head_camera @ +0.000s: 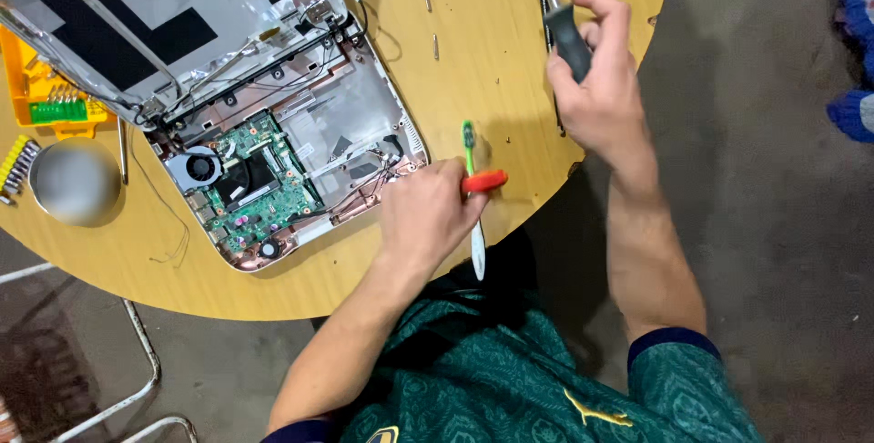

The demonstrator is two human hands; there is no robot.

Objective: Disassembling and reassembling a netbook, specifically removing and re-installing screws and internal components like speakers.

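Observation:
My left hand (pixel 428 215) rests at the lower right corner of an opened laptop (pixel 360 111) and grips a small red-handled tool (pixel 484 181). Just beside it lies a toothbrush (pixel 474 215) with a green head and white handle. My right hand (pixel 596 88) is raised above the table's right edge, closed around the dark grip of a screwdriver (pixel 563 29) whose metal shaft points up out of view. The laptop's base lies bare, showing a green circuit board (pixel 264 183) and a round fan (pixel 198 170).
The round wooden table (pixel 473 51) carries loose screws near its middle. A yellow bit case (pixel 41 101) and a row of yellow-tipped bits (pixel 16 165) sit at the left, next to a blurred round grey object (pixel 75 181). Metal chair legs (pixel 137 379) stand below.

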